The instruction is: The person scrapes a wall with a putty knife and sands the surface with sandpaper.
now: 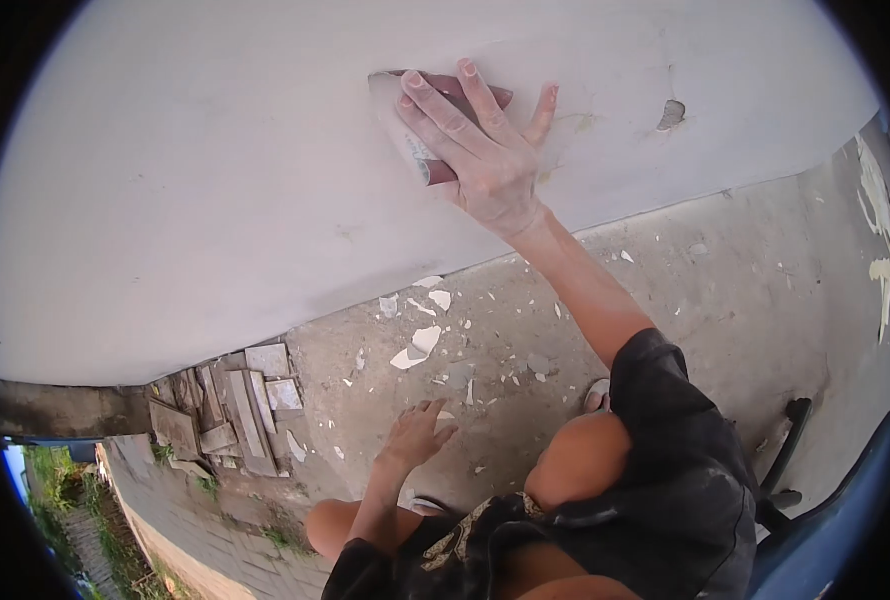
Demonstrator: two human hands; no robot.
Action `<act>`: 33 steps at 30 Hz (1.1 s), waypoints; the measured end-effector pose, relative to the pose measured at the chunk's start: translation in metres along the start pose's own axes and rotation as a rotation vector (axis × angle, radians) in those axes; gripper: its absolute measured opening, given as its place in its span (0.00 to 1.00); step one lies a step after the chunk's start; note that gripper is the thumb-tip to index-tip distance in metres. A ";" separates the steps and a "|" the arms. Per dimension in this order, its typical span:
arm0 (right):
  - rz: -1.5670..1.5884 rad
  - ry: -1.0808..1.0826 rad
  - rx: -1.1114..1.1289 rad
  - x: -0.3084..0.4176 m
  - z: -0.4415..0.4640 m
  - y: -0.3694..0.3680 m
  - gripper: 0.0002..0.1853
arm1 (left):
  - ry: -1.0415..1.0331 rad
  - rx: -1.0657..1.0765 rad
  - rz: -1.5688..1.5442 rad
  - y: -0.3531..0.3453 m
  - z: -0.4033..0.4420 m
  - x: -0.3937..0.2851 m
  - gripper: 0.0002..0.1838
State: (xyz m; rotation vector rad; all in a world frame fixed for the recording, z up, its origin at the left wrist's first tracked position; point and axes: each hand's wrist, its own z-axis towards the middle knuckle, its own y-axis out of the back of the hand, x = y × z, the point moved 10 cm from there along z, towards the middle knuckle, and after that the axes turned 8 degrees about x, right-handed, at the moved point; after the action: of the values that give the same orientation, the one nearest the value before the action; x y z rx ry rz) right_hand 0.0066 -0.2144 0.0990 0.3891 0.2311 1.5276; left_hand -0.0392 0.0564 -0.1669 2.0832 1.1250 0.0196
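My right hand (485,165) presses a folded sheet of sandpaper (397,112) flat against the white wall (215,180). Its fingers are spread over the sheet, the little finger reaching past it onto the wall, and pale dust coats the skin. The sheet has a light printed backing and a dark reddish grit side that shows at its curled edges. Low in front of my knees, my left hand (417,435) hangs above the floor with fingers apart and nothing in it. To the right of the sandpaper, the wall has a small grey chipped patch (671,115).
White flakes (420,345) lie scattered on the concrete floor (665,270). Stacked boards and tile pieces (245,400) sit at the wall's left end. A blue chair (835,520) with a black armrest (793,440) stands close on my right. Grass (60,480) shows at lower left.
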 end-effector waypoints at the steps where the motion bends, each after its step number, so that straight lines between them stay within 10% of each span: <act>1: -0.118 -0.001 -0.029 -0.012 -0.001 0.011 0.22 | 0.022 -0.031 0.018 0.004 -0.005 0.003 0.31; 6: -0.051 -0.454 -0.406 -0.101 -0.021 0.058 0.20 | 0.011 -0.164 0.037 0.023 -0.017 -0.001 0.31; 11: 0.016 -0.034 -0.072 0.007 0.002 0.003 0.18 | -0.022 -0.063 0.048 0.002 -0.004 -0.001 0.30; 17: -0.145 -0.474 -0.344 -0.107 -0.029 0.059 0.22 | 0.008 -0.129 0.033 0.019 -0.017 -0.001 0.30; 24: -0.193 -0.031 -0.074 -0.020 0.000 0.016 0.21 | -0.032 -0.102 0.015 0.005 -0.003 0.008 0.30; 27: -0.205 -0.493 -0.337 -0.127 -0.024 0.076 0.19 | -0.021 -0.145 0.004 0.025 -0.017 0.001 0.30; 30: -0.079 -0.485 -0.366 -0.110 -0.027 0.060 0.18 | 0.054 -0.067 0.041 0.018 -0.011 -0.001 0.30; 33: 0.138 -0.033 0.045 0.031 -0.008 -0.026 0.20 | -0.033 -0.035 0.025 0.004 0.004 -0.005 0.30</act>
State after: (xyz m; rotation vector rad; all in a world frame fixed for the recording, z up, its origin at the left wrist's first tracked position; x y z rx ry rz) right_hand 0.0281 -0.1829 0.0843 0.4732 0.2165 1.6520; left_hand -0.0384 0.0494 -0.1657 2.0595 1.0715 0.0168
